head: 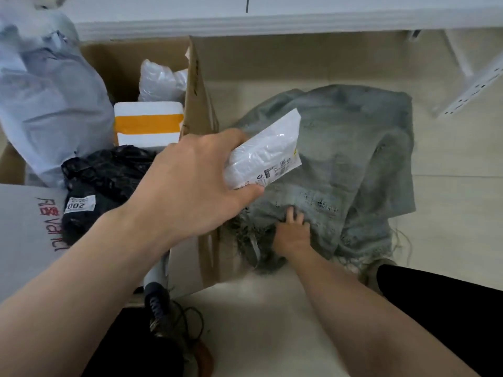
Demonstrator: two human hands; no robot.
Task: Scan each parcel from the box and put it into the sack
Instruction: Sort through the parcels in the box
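My left hand [196, 180] grips a small white plastic parcel [268, 152] with a barcode label, held in the air between the cardboard box [202, 104] and the grey woven sack [351, 159]. The sack lies crumpled on the floor to the right of the box. My right hand [292, 229] grips the sack's frayed near edge. Inside the box lie a black bagged parcel [106, 180] with a white label, a white foam box with orange tape [148, 123], a clear-wrapped white parcel [160, 83] and a large pale grey bag [51, 104].
A grey mailer with red lettering [30, 235] lies at the near left over the box. A white power strip [473, 91] sits on the floor at the far right. My shoes [166, 319] and dark trouser legs stand close to the box and sack.
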